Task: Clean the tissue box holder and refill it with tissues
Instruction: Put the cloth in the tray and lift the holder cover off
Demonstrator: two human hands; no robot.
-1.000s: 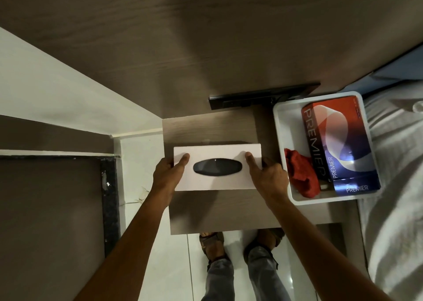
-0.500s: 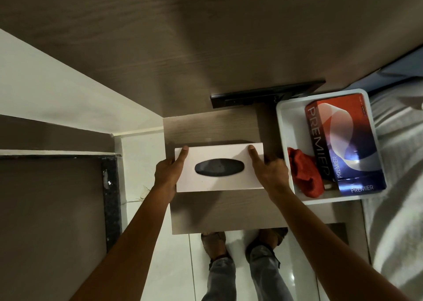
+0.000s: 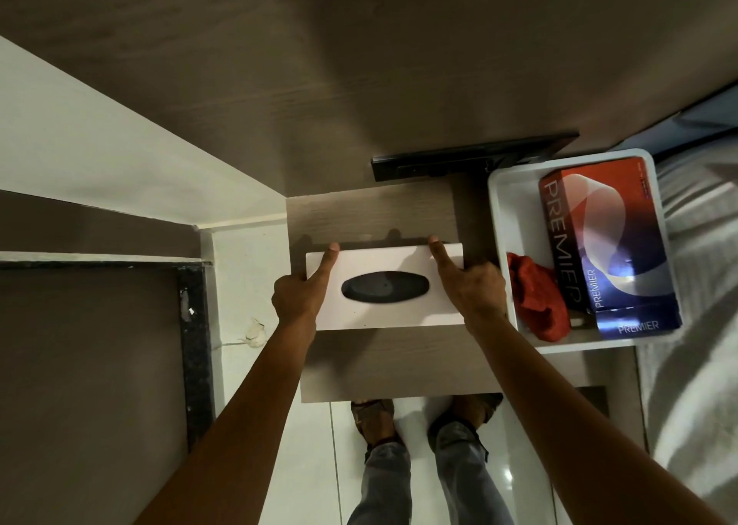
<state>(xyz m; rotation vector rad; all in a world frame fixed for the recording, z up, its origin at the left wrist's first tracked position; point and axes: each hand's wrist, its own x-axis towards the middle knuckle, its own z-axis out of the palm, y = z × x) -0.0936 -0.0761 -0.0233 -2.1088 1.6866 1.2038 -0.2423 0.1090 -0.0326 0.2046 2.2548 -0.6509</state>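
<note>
Both hands (image 3: 301, 296) gripping holder (image 3: 385, 326) ends

Bare shelf (image 3: 371, 213) behind the holder (image 3: 385, 288); white tray (image 3: 497, 221) close on its right.

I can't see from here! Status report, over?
Both hands, left hand and right hand, grip white tissue holder ends. Slot empty. Premier tissue box, red cloth wait in tray. Nothing blocking.

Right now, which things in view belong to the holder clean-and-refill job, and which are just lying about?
Job:
white tissue box holder, held by left hand and right hand
Premier tissue box
red cloth
white tray holding both

Lying about:
small wooden table
dark wall fitting
bedding
</note>
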